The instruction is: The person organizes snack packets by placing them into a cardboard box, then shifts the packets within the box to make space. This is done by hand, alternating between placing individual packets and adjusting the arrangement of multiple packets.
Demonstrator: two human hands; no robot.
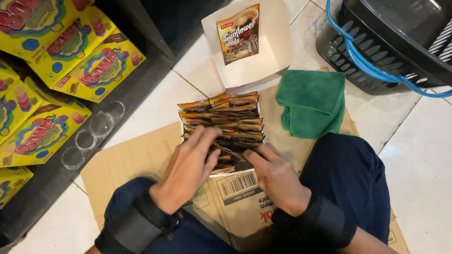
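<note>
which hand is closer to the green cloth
Right. The right hand rests on the right end of the row of snack packets, just below and left of the green cloth. The left hand lies on the packets' left side, farther away.

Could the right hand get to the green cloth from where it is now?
Probably yes. The right hand rests on the row of sachets, and the green cloth lies just beyond on the cardboard, with nothing between them.
</note>
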